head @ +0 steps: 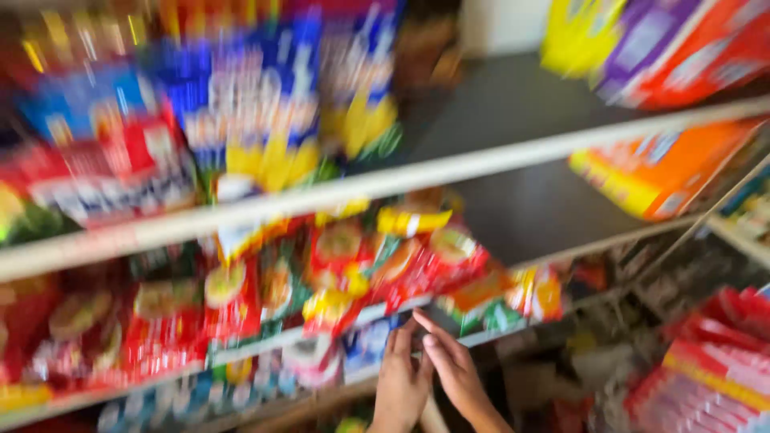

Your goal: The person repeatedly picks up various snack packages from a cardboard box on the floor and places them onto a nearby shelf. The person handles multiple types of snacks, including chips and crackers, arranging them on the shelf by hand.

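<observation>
2 bare hands are reaching up toward a stocked shop shelf, seen from a head camera in a heavily blurred frame. The left hand (399, 385) is rising at 6 o'clock in the picture, fingers held loosely together and pointing upward, its tips touching or nearly touching the white shelf edge (377, 313); the blur is hiding whether it is gripping anything. The right hand (453, 373) is lying just beside it at 5 o'clock, fingers extended and slanting toward 11 o'clock, overlapping the left hand's knuckles; no pinch is showing, and whether it is holding something cannot be told.

Directly above the fingertips, at 12 o'clock from the hands, red and yellow snack packets (353, 265) are leaning on the middle shelf, the nearest one sitting right at the shelf lip. More red packets (160, 321) are filling the same shelf toward 9 o'clock. On the upper shelf at 11 o'clock, blue and yellow bags (265, 104) are standing in a row. At 2 o'clock, an orange packet (666, 172) is lying alone on a dark shelf board (513, 104). At 4 o'clock, stacked red and white packs (714, 361) are crowding a neighbouring rack. Below the hands, smaller blue items (361, 345) are showing only as smears.
</observation>
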